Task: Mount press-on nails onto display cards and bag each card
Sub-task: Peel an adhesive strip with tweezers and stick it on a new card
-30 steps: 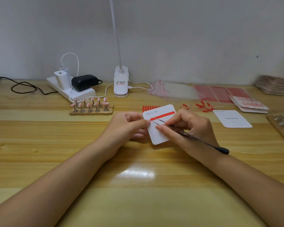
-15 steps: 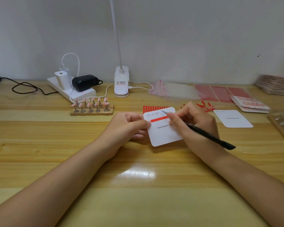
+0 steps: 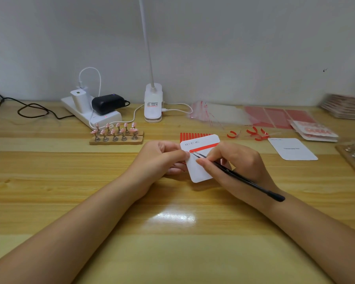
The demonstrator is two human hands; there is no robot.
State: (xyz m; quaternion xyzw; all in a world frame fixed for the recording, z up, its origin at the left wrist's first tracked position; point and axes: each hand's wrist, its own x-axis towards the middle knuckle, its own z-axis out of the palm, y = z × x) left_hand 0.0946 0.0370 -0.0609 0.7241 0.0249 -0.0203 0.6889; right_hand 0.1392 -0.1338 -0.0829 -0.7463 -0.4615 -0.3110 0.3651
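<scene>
Currently, frame centre: left hand [image 3: 162,158] pinches the left edge of a white display card [image 3: 197,160], thumb on top, other fingers curled under. Card sits tilted just above the counter [image 3: 111,201]. Readable print along the card's top: "XS", "S", "M", each followed by a small checkbox. Red tape strip [image 3: 205,148] runs diagonally across the card below that line.

Right hand [image 3: 236,162] grips black tweezers [image 3: 240,177] pen-style, fingers curled round the shaft. Tips touch the left end of the red strip; whether they clamp it, cannot tell. Rear end of the tweezers lies over the right wrist.

Behind the card: sheet of red tape strips [image 3: 195,135], mostly hidden by it.

Left of centre: wooden holder [image 3: 116,140] with pink press-on nails [image 3: 115,129] on small stands, two rows.

Right of centre: second white card [image 3: 292,149] flat on the counter, print too small to read. Loose red peel-offs [image 3: 254,134] beside it. Clear bags with red edging [image 3: 215,113] and red sheets [image 3: 275,117] further back.

Upper left: white power strip [image 3: 90,115] with a white charger [image 3: 80,99] and a black adapter [image 3: 108,103]. Clip lamp base [image 3: 153,102] at upper centre has a label, unreadable.
</scene>
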